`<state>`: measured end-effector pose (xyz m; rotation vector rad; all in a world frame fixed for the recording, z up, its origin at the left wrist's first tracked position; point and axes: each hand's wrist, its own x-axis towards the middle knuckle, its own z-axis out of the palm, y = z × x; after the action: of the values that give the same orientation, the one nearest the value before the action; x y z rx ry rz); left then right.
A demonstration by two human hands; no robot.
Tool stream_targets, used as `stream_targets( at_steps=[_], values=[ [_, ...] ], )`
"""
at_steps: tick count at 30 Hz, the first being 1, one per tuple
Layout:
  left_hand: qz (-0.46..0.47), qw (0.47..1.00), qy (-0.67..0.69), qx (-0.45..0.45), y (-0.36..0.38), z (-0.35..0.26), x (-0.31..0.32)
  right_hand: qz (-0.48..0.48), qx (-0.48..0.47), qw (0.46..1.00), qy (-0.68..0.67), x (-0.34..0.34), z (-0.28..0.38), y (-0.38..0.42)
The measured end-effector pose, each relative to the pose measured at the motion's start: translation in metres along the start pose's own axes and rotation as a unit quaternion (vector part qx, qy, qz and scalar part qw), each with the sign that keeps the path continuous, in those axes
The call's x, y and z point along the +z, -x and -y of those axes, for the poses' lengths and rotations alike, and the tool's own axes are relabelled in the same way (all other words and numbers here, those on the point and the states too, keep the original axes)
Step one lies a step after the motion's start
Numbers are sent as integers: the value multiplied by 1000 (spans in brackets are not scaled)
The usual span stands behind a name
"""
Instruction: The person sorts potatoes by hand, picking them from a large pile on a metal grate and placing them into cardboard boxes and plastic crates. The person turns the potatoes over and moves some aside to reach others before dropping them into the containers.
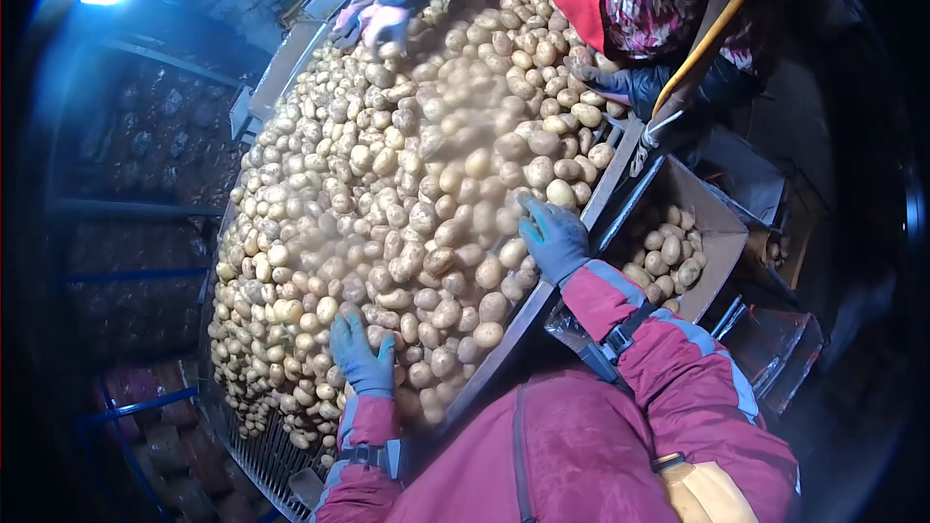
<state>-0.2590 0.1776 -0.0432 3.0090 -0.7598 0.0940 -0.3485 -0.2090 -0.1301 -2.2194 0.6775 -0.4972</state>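
A large heap of potatoes [426, 232] lies on a metal-edged sorting table and fills the middle of the head view. My left hand [362, 360], in a blue-green glove, rests on the potatoes at the near left, thumb and fingers apart. Close to the table's right rim, my right hand [557, 240] in a matching glove touches the heap with its fingers spread. Neither palm shows, and I see no potato gripped in either hand. A dusty haze blurs some potatoes in the centre.
Across the heap, a co-worker's gloved hands [376, 23] reach in. A cardboard box [712, 223] holding potatoes stands beyond the metal rim [523, 322]. A yellow hose [715, 34] hangs at upper right. Metal slats [266, 455] show at lower left.
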Motion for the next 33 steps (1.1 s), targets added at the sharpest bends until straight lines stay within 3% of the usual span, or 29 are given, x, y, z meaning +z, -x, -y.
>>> stream_targets(
  at_steps=[4, 8, 11, 15, 18, 22, 25, 26, 29, 31, 33],
  values=[
    [-2, 1000, -17, -3, -3, -2, -2, -13, 16, 995, -94, -4, -1, -3],
    [-9, 1000, -15, -12, -3, -4, -1, -41, -57, 986, -153, -8, 21, -18],
    [-12, 1000, -10, -20, -4, -5, -2, 29, -61, 972, -223, -19, 63, -52],
    [-6, 1000, -17, -21, -3, -2, -2, -32, -161, 977, -134, 23, 73, -104],
    [-2, 999, -20, -30, -4, -1, -1, 91, -194, 976, -28, 43, 85, -149],
    [-1, 999, -15, -39, -6, -1, -1, 32, -283, 957, 59, 88, 91, -179],
    [-2, 999, -18, -45, -6, 0, 1, 216, -169, 948, 161, 81, 109, -190],
    [0, 999, -19, -48, -7, -2, -2, 215, -184, 940, 190, 75, 111, -191],
    [1, 998, -12, -55, -8, -3, -3, 53, -243, 968, 32, 100, 80, -195],
    [-7, 999, -10, -51, -10, -2, -2, 136, -50, 970, -196, 97, 71, -208],
    [3, 999, -5, -54, -8, -2, -2, 233, 156, 853, -441, 78, 63, -223]
  ],
)
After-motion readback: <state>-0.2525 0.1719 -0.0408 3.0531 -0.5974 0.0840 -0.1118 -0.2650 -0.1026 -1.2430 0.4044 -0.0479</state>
